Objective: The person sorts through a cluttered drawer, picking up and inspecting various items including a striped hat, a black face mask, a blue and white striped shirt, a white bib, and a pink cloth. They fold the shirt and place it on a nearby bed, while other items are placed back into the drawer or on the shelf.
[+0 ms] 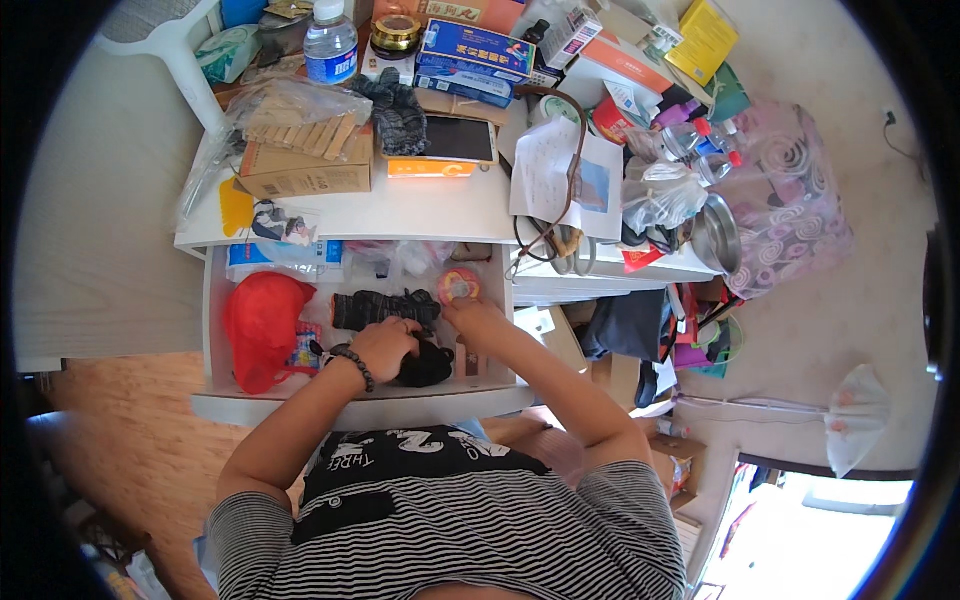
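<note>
Both my hands are inside an open white drawer. My left hand, with a beaded bracelet at the wrist, is closed over a black cloth item that bulges out beside its fingers. Dark knitted gloves lie just beyond that hand. My right hand has its fingers drawn together at the near edge of a round pink item with a pale centre. A red cloth item, perhaps a cap, fills the drawer's left side. Under my wrists, small packets are partly hidden.
Above the drawer, the white top carries a cardboard box, a phone, a water bottle, blue boxes and papers. A metal bowl and plastic bottles stand to the right. Clear bags lie at the drawer's back.
</note>
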`<state>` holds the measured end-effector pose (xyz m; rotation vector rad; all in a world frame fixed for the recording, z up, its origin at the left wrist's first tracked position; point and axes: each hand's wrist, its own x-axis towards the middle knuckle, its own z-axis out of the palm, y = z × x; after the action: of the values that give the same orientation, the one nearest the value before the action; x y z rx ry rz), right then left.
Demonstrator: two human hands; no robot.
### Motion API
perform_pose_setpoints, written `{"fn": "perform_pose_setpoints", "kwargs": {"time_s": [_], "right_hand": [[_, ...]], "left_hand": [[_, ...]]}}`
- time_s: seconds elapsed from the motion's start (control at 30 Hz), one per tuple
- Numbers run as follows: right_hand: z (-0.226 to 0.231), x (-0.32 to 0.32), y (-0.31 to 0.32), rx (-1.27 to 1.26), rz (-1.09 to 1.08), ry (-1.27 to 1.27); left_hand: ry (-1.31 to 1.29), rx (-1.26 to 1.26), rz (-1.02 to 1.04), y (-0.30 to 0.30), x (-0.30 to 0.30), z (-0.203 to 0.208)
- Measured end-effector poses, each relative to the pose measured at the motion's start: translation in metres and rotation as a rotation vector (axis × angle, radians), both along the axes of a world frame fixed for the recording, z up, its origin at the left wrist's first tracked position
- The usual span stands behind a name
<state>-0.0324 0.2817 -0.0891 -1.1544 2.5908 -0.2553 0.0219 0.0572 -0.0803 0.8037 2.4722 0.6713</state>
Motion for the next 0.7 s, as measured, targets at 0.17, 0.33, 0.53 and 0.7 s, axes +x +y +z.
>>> {"fn": "perform_pose_setpoints", "kwargs": {"time_s": [0.17,0.33,0.53,0.7], "right_hand": [[0.026,0.003,0.002,0.282,0.045,-0.111],[0.091,-0.026,-0.028,-0.457,-0.033,0.039],[0.156,-0.142,-0.113,-0.522,-0.526,0.532],[0.156,-0.179,-0.112,-0.781,-0.468,0.445]], "left_hand": [[-0.023,0.092,0.008,0.000,0.002,0.003],[-0.005,0.173,0.092,-0.009,0.002,0.024],[-0.036,0.261,0.132,-0.006,0.006,0.040],[-0.046,0.331,0.145,-0.031,0.021,0.040]]}}
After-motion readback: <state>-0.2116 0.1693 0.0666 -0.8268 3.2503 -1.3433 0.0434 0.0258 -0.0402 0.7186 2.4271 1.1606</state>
